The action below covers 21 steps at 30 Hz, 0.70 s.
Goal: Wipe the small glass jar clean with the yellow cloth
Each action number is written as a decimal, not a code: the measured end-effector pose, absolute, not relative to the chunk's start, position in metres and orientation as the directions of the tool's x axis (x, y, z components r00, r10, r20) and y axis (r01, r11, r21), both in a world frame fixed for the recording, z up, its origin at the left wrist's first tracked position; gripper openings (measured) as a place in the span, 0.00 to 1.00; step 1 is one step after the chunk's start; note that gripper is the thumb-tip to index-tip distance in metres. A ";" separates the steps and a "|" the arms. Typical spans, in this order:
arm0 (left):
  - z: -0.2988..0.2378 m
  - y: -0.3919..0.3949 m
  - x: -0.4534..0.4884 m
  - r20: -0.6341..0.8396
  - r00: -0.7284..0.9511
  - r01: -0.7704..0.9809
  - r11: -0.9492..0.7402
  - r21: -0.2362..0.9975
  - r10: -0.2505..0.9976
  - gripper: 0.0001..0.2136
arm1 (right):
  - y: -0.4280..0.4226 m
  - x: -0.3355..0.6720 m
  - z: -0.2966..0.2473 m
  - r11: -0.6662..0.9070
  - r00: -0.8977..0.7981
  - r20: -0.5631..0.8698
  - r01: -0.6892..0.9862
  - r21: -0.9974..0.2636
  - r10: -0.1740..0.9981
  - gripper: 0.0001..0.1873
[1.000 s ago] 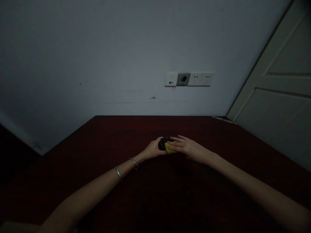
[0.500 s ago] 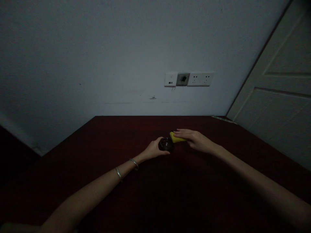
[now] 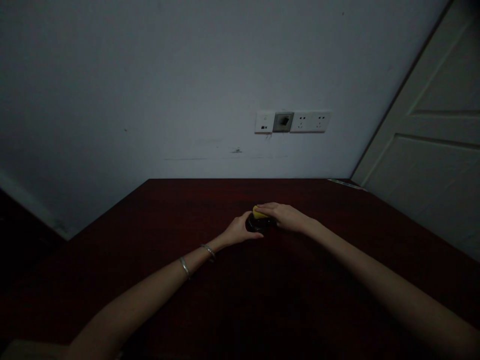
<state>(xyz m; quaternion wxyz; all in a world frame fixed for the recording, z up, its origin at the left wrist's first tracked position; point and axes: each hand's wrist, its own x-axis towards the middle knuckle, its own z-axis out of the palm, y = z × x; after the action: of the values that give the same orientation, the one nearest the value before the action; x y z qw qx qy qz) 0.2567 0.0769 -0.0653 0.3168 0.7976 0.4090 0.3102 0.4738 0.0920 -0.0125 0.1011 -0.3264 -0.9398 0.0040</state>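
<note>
A small dark round container point(image 3: 257, 225) stands on the dark red table point(image 3: 210, 300) near its middle. My left hand point(image 3: 238, 231) is closed around its left side, with two thin bangles on that wrist. My right hand point(image 3: 285, 217) presses a small yellow piece, like a sponge or cloth point(image 3: 258, 213), onto the top of the container from the right. Its fingers are curled over the yellow piece. The dim light hides the container's details.
A white wall rises behind the table, with a row of white sockets and a grey switch plate point(image 3: 292, 121). A pale panelled door point(image 3: 431, 160) stands at the right. A thin strip point(image 3: 347, 184) lies at the table's far right corner.
My right hand lifted the yellow piece off the container to the far right half a second ago. It has now brought it back onto the container's top. My left hand has stayed put.
</note>
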 end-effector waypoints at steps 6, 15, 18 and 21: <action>-0.066 0.076 0.256 0.233 0.462 0.462 -0.456 0.760 0.856 0.37 | 0.092 0.467 -0.009 0.795 -0.779 0.185 0.607 -0.017 0.599 0.33; -0.066 0.077 0.255 0.210 0.439 0.496 -0.430 0.754 0.874 0.36 | 0.075 0.480 -0.021 0.690 -0.667 0.179 0.686 -0.232 0.723 0.37; -0.066 0.076 0.256 0.206 0.440 0.485 -0.425 0.764 0.874 0.35 | 0.058 0.482 -0.026 0.651 -0.616 0.211 0.713 -0.261 0.759 0.37; -0.065 0.076 0.256 0.221 0.437 0.483 -0.435 0.760 0.872 0.36 | 0.041 0.478 -0.031 0.614 -0.575 0.215 0.753 -0.236 0.789 0.41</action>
<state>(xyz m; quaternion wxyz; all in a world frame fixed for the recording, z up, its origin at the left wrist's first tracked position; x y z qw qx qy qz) 0.2556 0.0761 -0.0652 0.3127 0.7879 0.4298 0.3109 0.4776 0.0409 -0.0315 0.1504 -0.4355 -0.8856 0.0592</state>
